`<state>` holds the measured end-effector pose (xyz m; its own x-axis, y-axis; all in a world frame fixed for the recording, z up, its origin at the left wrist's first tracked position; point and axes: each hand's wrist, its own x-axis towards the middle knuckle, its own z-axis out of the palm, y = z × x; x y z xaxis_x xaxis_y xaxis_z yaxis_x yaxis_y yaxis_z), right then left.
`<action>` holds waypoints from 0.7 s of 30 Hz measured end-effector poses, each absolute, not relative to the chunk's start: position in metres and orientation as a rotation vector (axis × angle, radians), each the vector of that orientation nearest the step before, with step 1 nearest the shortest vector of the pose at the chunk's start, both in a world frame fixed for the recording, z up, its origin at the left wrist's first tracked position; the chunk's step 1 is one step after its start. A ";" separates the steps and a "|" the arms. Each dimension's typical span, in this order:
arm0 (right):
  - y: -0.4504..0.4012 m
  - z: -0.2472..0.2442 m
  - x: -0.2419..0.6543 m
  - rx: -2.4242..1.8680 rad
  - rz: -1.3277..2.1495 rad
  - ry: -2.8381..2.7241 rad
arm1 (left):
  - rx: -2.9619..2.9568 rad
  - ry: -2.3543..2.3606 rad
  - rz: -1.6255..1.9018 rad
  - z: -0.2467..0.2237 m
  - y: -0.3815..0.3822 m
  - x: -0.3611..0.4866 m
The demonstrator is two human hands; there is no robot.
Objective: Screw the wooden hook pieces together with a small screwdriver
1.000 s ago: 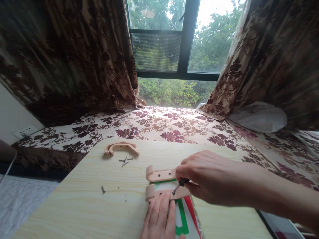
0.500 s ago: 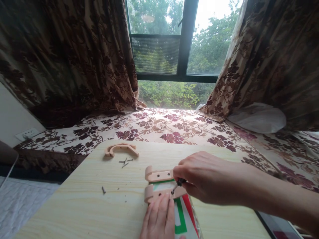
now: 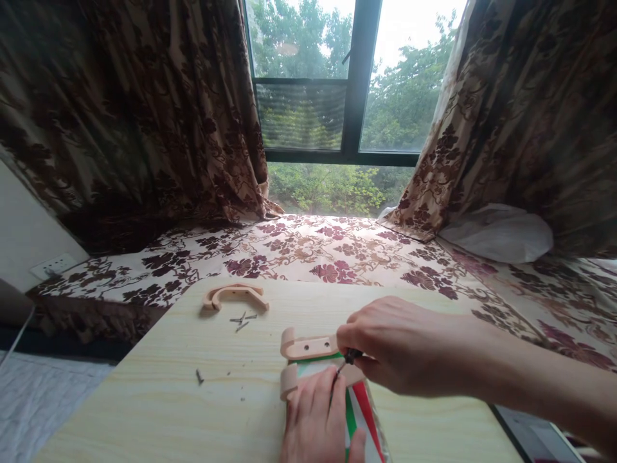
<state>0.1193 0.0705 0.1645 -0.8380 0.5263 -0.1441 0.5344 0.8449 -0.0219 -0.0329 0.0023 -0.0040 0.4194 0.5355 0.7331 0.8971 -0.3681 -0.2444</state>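
While one screw lies well left of the left hand's fingers, more screws and two curved wooden pieces sit ahead-left of them. The left hand rests palm down, fingers extended and slightly parted, over the near wooden hook, just short of the far wooden hook. A screwdriver slants down between those fingers, tip hidden, its dark handle pinched by the curled fingers of the right hand. Well beyond these, a pale bag-like bundle lies, contents indistinct.

Daylight is let in by the window; sky is blown out. Curtains are sunk in deep shadow; tabletop is softly lit. Fine detail is smeared, edges stretched by wide-angle distortion.
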 end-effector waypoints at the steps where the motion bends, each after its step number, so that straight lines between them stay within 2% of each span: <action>1: 0.070 0.166 0.119 0.837 -0.104 2.883 | -2.054 -1.216 -0.758 -0.004 0.003 -0.033; 13: 0.071 0.164 0.114 0.781 0.009 2.907 | -2.061 -1.219 -0.795 -0.011 0.006 -0.033; 21: 0.068 0.165 0.114 0.824 -0.033 2.902 | -2.088 -1.116 -0.736 -0.012 0.010 -0.041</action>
<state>0.1141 0.0685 0.1652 -0.8436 0.5221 -0.1254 0.5247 0.8512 0.0132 -0.0413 0.0101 -0.0117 0.4797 0.4957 0.7240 0.8608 -0.4257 -0.2789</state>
